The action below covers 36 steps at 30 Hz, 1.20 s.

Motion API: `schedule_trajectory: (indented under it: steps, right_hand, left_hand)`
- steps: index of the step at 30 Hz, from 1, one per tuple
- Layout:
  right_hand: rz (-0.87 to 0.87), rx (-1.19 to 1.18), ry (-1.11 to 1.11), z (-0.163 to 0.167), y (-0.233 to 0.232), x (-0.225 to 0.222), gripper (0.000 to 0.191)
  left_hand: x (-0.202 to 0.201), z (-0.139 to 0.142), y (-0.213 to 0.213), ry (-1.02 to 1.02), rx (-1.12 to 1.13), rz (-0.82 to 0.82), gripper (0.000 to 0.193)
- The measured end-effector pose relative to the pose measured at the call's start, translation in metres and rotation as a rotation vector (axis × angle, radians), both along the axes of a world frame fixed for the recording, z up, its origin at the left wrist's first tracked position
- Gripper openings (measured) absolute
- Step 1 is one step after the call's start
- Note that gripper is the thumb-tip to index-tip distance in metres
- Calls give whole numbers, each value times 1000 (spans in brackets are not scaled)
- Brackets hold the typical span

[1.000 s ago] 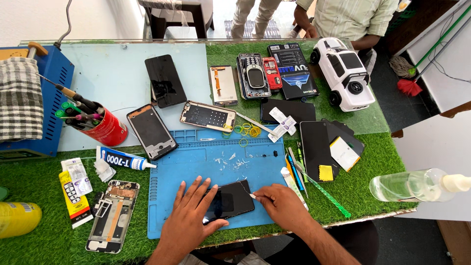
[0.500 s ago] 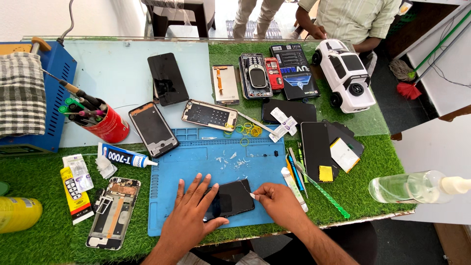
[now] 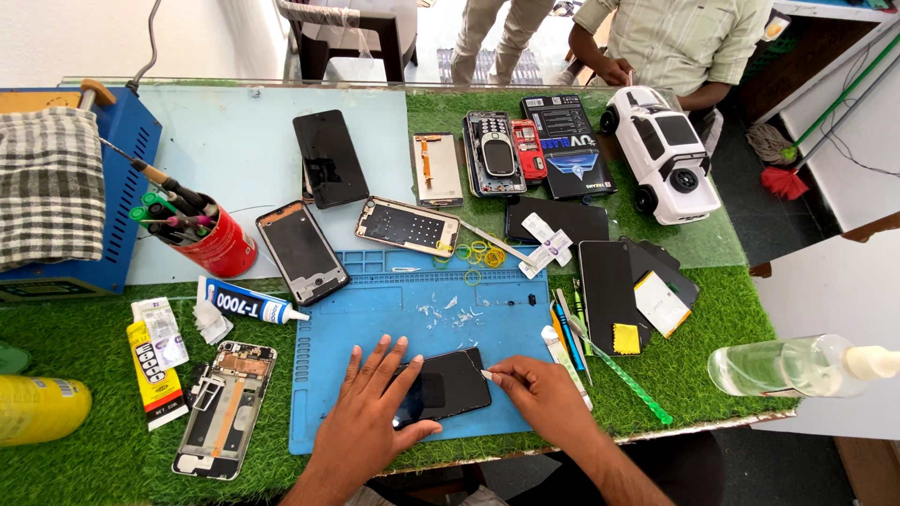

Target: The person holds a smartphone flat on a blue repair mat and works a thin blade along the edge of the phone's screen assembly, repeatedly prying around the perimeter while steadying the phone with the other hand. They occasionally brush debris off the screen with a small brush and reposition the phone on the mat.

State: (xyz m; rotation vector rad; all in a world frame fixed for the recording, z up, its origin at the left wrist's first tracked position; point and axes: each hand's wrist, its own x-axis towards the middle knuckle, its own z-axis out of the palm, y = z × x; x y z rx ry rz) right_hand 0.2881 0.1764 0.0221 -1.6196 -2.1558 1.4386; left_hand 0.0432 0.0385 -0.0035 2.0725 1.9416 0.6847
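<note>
- Broadly, the counter (image 3: 84, 450) is covered in green turf, with a pale glass sheet over its far part.
- Near the front edge lies a blue work mat (image 3: 375, 300) — bits of white debris sit in its middle.
- On the mat's near part lies a dark phone (image 3: 448, 386), flat and slightly tilted.
- The left hand (image 3: 370, 412) is spread, fingers pressing the phone's left end.
- The right hand (image 3: 544, 398) pinches a small white tool (image 3: 487, 374) against the phone's right edge.
- Left of the mat: a white glue tube (image 3: 246, 304) with a dark blue label, and a flat yellow adhesive packet (image 3: 153, 373).
- At the far side lies a black rectangular box (image 3: 570, 145) with a blue label.
</note>
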Motion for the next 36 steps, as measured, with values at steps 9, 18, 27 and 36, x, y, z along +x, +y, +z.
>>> schedule_trajectory:
  steps: [9,18,27,36]
  right_hand:
    - [80,99,-25,9,0,-7,22]
    - [83,144,22,5,-1,-7,18]
    - [66,199,44,1,-8,-7,19]
    - [72,193,75,-6,-8,-1,19]
  left_hand:
    - [0,-3,3,-39,-76,13,94]
    - [-5,2,11,33,-123,-28,113]
    - [-24,67,71,47,-199,-239,124]
    - [-38,28,95,-10,-105,-299,103]
